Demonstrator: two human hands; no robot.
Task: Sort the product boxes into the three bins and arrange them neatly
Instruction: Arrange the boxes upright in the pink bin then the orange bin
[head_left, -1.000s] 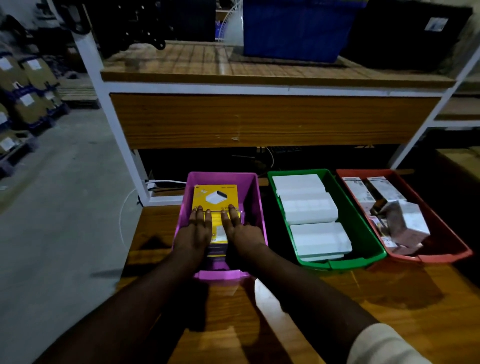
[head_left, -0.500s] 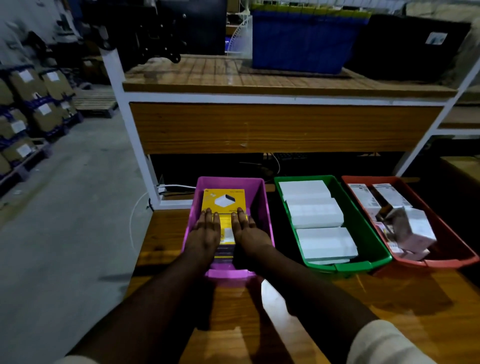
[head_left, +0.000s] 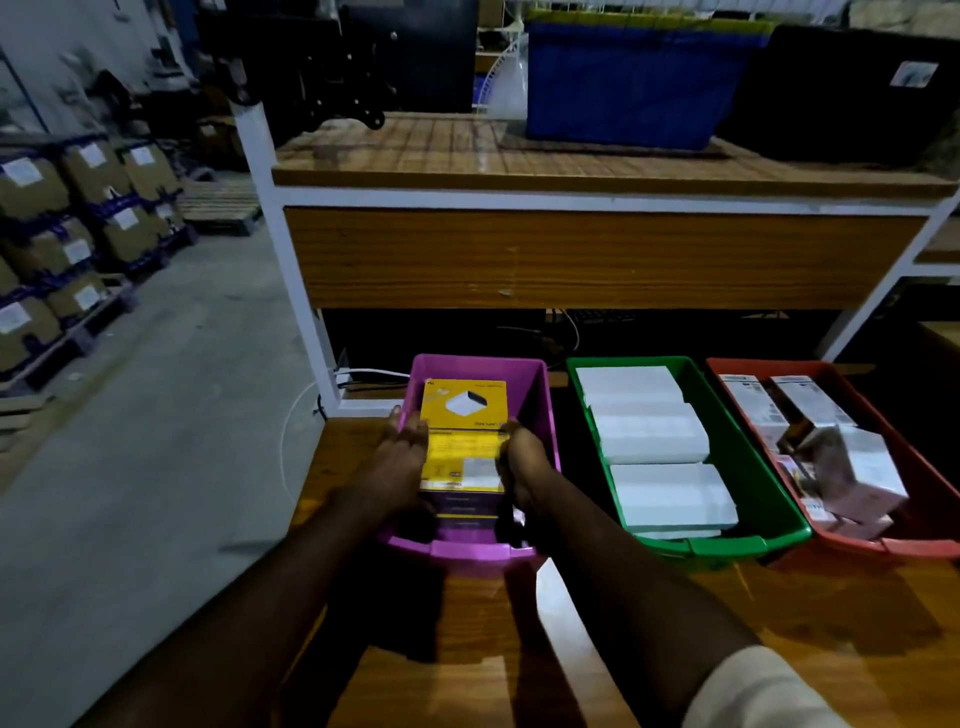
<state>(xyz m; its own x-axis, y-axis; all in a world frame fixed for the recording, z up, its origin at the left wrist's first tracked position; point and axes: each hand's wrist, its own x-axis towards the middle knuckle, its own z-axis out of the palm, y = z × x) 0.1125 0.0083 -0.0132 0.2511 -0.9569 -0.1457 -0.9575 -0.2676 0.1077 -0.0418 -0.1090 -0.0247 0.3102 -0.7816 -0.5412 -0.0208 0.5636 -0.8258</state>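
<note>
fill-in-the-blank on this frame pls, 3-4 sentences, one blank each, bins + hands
1. Both hands, left hand and right hand, reach into the ____ bin.
2. The white boxes lie in a row in the ____ bin.
3. The boxes that lie least neatly, one box tilted, are in the ____ bin.
4. The yellow boxes sit between the two ____.

Missing words: purple; green; red; hands

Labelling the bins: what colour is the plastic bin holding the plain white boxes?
Green: the green plastic bin, the middle one, seen in the head view.
</note>
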